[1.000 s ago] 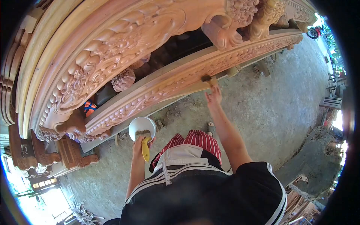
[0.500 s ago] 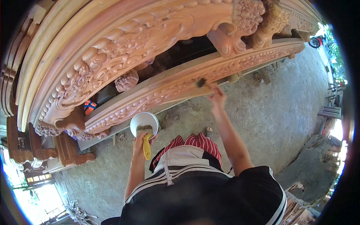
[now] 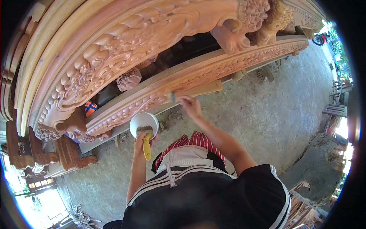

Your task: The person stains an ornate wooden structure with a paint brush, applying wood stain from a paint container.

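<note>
My left hand grips a white plastic tub by its near side, together with a yellow-handled paintbrush whose bristles rest inside the rim. In my right hand is a second paintbrush, smeared by motion. Its bristles overlap the lower edge of a long carved wooden rail, which has leaf-like relief and a beaded border. The tub sits just below the left half of that rail. Fingers of my right hand are closed around the brush handle.
Above the rail rises a larger carved wooden piece with smooth curved bars at left. Dark carved furniture parts stand at lower left. Wood scraps lie at lower right. A grey chair and a motorbike wheel are far right on the concrete floor.
My right hand has swept left and slightly down along the carved rail with its paintbrush. My left hand and the tub have shifted a little left.
</note>
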Tool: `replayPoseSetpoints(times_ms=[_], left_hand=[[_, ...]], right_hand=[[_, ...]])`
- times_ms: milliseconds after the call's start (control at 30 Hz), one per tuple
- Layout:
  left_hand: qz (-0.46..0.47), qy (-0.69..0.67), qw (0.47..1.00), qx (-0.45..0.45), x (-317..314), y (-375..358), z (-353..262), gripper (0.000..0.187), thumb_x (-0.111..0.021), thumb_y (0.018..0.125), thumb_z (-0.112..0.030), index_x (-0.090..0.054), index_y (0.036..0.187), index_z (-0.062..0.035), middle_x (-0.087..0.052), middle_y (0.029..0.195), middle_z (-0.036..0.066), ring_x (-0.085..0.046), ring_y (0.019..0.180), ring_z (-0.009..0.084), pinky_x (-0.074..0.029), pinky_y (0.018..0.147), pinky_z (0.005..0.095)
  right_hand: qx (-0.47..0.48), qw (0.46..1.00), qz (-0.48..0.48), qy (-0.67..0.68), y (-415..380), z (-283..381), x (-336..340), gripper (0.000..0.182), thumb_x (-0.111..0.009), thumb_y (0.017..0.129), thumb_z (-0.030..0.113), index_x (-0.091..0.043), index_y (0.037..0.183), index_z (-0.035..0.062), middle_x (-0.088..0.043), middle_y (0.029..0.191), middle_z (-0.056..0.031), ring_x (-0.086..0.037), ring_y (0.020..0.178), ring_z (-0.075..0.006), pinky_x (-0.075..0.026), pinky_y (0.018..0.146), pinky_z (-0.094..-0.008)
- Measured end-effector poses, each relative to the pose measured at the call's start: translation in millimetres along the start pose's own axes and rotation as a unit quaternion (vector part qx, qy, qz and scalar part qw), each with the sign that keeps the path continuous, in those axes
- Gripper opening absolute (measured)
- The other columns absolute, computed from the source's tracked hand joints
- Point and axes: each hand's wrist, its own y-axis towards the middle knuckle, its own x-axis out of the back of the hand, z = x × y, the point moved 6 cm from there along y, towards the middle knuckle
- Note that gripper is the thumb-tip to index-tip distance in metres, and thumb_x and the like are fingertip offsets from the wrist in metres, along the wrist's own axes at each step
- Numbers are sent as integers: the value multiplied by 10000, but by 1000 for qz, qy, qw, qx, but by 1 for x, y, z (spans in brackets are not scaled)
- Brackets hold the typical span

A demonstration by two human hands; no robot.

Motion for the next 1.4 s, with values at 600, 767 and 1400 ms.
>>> replayPoseSetpoints(times_ms=[600,767,1400], left_hand=[[7,10,1000,13,-6,6,4,295,-440,846,-120,-407,1074,65,-548,1003,232,-633,800,330,-555,478,257],[-5,17,1000,-18,-10,3,4,326,-490,846,-130,-440,1089,81,-593,936,212,-653,731,318,-516,443,249],[-35,-12,999,-2,32,-5,-2,264,-474,839,-99,-474,1033,80,-607,886,205,-657,694,288,-483,420,243]], right_hand=[[-408,812,-73,410,-7,-72,12,115,-545,867,140,-577,975,114,-638,839,-70,-646,709,-205,-571,652,-334],[-210,823,-245,468,35,-108,131,142,-551,885,171,-587,1008,110,-633,877,-48,-628,805,-166,-541,669,-312],[-82,884,-394,236,34,-10,163,225,-544,886,95,-618,1069,-12,-649,894,-66,-589,847,-116,-460,694,-239]])
